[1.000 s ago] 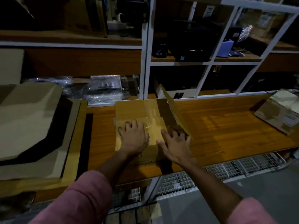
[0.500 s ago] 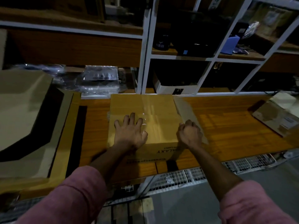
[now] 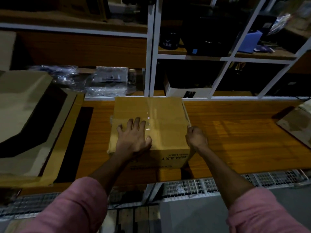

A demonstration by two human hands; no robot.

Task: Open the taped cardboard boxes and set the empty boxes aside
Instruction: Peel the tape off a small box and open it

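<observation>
A: Changed since a second ago?
B: Right flap of the cardboard box (image 3: 161, 121), raised then, now folded down against the right side, only its thin edge showing. Right hand (image 3: 196, 138) shifted from the box top to the right top edge, curled closed there, pinching that flap edge. Left hand (image 3: 133, 137) still spread open and flat, palm down on the top, near the clear tape strip (image 3: 152, 115).

A: Where exactly?
B: Box directly under the left hand, just left of the right hand, standing on the wooden tabletop (image 3: 235, 140). "GALAXY" printed upside down on the near face.

A: Counts?
B: Two hands, two pink sleeves (image 3: 72, 207). One box under the hands. One large opened carton (image 3: 21, 118) well left of the left hand, dark inside. One smaller cardboard piece (image 3: 296, 121) far right of the right hand, cut by the frame edge. Two or so clear plastic bags (image 3: 107, 81) beyond the left hand.

A: Surface and room?
B: Orange-brown wood grain, dimly lit. White metal shelving (image 3: 151, 47) behind, with dark items, a white box (image 3: 186, 91) and a blue object (image 3: 249, 42). Wire mesh (image 3: 218, 184) below the near tabletop edge.
</observation>
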